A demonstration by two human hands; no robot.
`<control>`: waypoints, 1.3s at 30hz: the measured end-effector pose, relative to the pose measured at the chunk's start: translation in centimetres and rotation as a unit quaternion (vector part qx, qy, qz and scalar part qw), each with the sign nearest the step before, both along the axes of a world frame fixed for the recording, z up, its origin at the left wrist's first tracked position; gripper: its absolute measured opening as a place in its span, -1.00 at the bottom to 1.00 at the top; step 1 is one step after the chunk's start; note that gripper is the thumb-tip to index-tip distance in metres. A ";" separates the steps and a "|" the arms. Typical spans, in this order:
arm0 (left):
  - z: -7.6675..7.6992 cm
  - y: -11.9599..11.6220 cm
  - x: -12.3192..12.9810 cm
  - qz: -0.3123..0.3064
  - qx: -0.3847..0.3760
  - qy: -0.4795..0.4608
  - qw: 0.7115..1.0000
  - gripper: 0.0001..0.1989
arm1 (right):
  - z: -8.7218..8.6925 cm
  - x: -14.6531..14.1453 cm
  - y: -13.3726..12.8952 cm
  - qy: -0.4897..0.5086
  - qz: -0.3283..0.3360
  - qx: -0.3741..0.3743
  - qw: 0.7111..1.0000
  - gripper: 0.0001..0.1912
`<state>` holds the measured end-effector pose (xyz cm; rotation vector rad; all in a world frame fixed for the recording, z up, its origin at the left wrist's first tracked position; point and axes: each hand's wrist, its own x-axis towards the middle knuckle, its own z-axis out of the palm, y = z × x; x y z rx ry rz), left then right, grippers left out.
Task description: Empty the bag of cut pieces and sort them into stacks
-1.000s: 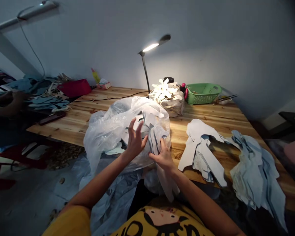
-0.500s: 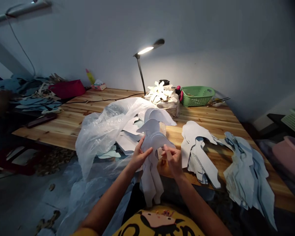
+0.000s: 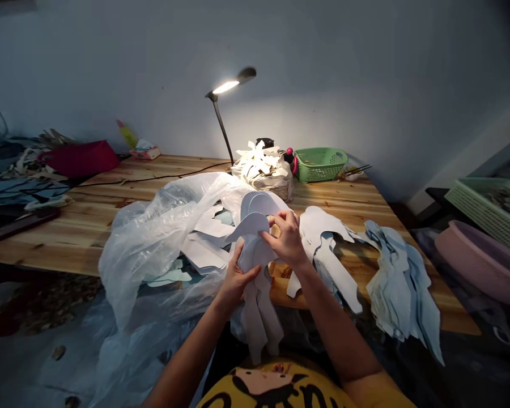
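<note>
My left hand (image 3: 238,279) grips a small bunch of white cut-out pieces (image 3: 261,317), thumb on top. The pieces have rounded heads and long strips that hang past the table's front edge towards my lap. My right hand (image 3: 285,237) pinches the edge of a curved white piece (image 3: 250,225) at the top of the bunch, thumb against fingers. Behind it, another rounded white piece (image 3: 266,205) lies on a clear plastic bag (image 3: 153,226). The bag spills more white and pale blue pieces (image 3: 206,252) beside my left hand.
Two piles of cut pieces, one white (image 3: 329,249) and one bluish (image 3: 402,277), drape over the table (image 3: 365,198) edge at right. Behind stand a lit lamp (image 3: 226,86), a heap of scraps (image 3: 259,164) and a green basket (image 3: 321,164). A pink tub (image 3: 480,255) is at far right.
My right hand has moved up and forward from the lower bunch to the upper curved piece. My left hand keeps its hold. The view has turned right, and a person's arm at far left has left it.
</note>
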<state>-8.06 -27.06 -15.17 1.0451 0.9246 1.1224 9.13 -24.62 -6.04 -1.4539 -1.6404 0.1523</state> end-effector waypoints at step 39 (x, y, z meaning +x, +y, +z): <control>1.9 0.7 8.0 -0.048 -0.087 -0.062 0.993 -0.10 | -0.9 8.2 9.9 0.367 -0.063 0.203 0.905 -0.64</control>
